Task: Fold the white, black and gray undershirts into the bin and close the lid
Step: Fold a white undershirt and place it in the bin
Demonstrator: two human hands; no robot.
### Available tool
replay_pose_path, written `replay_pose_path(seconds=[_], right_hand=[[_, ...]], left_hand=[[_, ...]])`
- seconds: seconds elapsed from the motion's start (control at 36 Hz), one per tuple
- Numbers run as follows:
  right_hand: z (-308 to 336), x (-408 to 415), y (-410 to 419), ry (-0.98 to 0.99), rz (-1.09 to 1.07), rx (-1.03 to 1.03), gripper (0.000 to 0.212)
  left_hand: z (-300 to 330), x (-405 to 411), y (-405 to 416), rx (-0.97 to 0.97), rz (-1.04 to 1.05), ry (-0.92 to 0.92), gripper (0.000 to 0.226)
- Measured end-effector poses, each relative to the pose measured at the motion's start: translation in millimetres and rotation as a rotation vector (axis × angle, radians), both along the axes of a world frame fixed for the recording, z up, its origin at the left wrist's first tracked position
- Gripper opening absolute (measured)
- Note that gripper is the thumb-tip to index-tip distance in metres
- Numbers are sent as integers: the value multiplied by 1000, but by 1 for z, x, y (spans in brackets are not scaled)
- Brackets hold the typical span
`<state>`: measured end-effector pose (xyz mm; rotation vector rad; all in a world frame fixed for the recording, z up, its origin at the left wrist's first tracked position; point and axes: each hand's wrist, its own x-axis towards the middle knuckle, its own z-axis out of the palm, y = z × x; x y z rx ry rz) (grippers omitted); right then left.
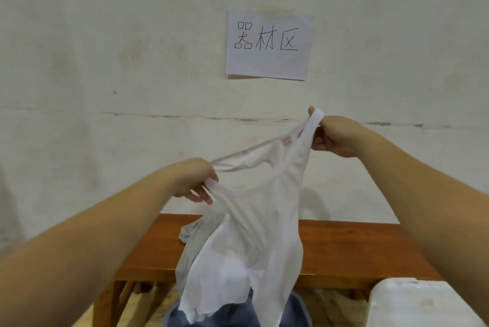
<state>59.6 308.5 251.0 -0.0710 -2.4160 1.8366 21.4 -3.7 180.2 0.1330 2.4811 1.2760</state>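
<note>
The long reddish-brown wooden bench (344,250) is the landmark. Right of its middle its top lies bare up to the wall, open to a reaching hand. At its middle the thin white undershirt (251,247) hangs down from above, screening bench and front edge. Behind that, a crumpled gray undershirt (194,236) lies on the bench. Near the bench's right front, a white box-shaped thing (415,303) blocks low passage.

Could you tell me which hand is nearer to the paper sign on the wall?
Right. The right hand is just below the paper sign; the left hand sits lower and further left.
</note>
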Motion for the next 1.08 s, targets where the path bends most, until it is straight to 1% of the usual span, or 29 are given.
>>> replay_pose_path(seconds=[0.06,0.08,0.14,0.17,0.19,0.25,0.33,0.39,0.42,0.44,0.5,0.56,0.61,0.67,0.72,0.81,0.83,0.86,0.89,0.92,0.94,1.0,1.03,1.06,1.08], right_hand=[[-8,3,1,-11,31,-138,52],[-11,4,0,-18,45,-213,48],[-13,7,-6,-26,94,-362,29],[-13,8,-8,-25,128,-418,17],[-12,10,-11,-15,164,-467,10],[-7,14,-15,45,219,-581,19],[1,17,-23,180,304,-888,41],[9,20,-28,236,370,-1033,45],[13,22,-31,250,400,-1052,42],[18,24,-34,263,424,-1044,38],[28,29,-38,301,424,-988,31],[38,34,-40,340,377,-905,26],[47,39,-39,366,335,-817,24],[54,41,-34,366,285,-685,22],[55,41,-28,292,223,-449,15],[47,41,-18,60,165,-44,6],[44,41,-15,-10,152,36,5],[42,41,-13,-57,141,68,4],[43,42,-11,-75,136,41,3],[46,43,-9,-63,143,-43,1],[50,45,-7,-42,162,-175,3],[57,48,-2,-32,205,-430,15],[57,50,-2,-54,223,-490,17],[55,51,-3,-98,234,-482,14],[48,52,-4,-155,241,-417,8]], left_hand=[[19,4,-11,118,-33,39,33],[28,7,-15,146,-66,69,36],[42,16,-19,236,-120,115,35],[47,21,-20,309,-136,114,33],[51,25,-22,391,-156,90,31],[55,31,-25,583,-231,16,33],[56,33,-28,891,-318,-25,53],[61,39,-27,1018,-365,-17,51],[65,42,-26,1044,-381,-1,46],[71,45,-25,1047,-379,23,42],[84,51,-22,1034,-293,115,34],[98,56,-20,1052,-172,279,24],[108,61,-20,1036,-102,470,21],[114,63,-22,911,-41,658,21],[116,64,-24,807,15,781,20],[114,66,-24,741,104,870,26],[114,68,-24,710,126,899,30],[114,69,-24,692,136,917,33],[116,69,-25,686,139,923,36],[119,70,-25,692,135,915,40],[122,71,-26,705,128,893,45],[127,71,-26,729,102,840,49],[128,70,-26,723,88,824,47],[129,70,-25,712,72,815,42],[128,71,-24,704,57,809,36]])
